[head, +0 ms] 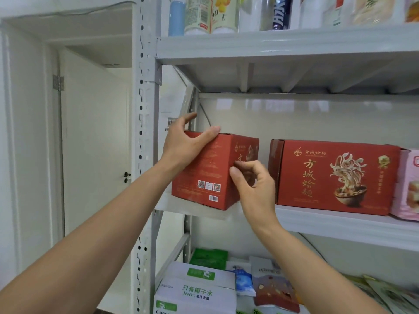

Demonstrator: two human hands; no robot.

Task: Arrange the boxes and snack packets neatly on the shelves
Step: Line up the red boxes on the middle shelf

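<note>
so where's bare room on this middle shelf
Only a narrow gap on the white metal middle shelf, between the angled red cardboard box held by the left hand and right hand and the wide red noodle box. Open headroom above both. Crowded: the wide box sits against the pink box at right; the shelf below is packed with white cartons and snack packets.

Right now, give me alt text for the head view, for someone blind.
Left hand and right hand hold an angled red box at the left end of a white shelf; a matching box stands apart to its right.
</note>
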